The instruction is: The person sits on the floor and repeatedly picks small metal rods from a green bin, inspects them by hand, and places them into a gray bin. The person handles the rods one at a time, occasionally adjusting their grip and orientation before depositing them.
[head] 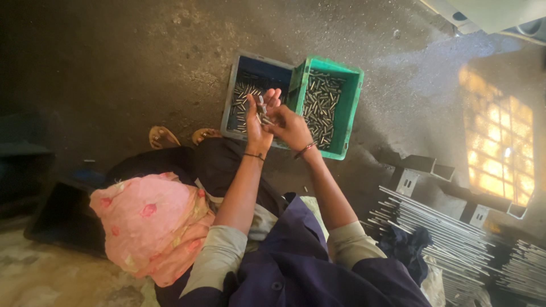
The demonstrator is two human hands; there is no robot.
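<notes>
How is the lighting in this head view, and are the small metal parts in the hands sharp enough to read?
Head view: dim overall, the floor's left side nearly black; a bright sunlit grid patch glares at right. The small metal pins between left hand and right hand are soft and tiny; the bins' pins glint but blur together.

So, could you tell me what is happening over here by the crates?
A person sits on the floor with both hands raised over two crates of small metal pins. The left hand and right hand meet around a few pins, though the exact grip is hard to see. Below them sit a blue crate and a green crate. Metal rods lie stacked to the right.
</notes>
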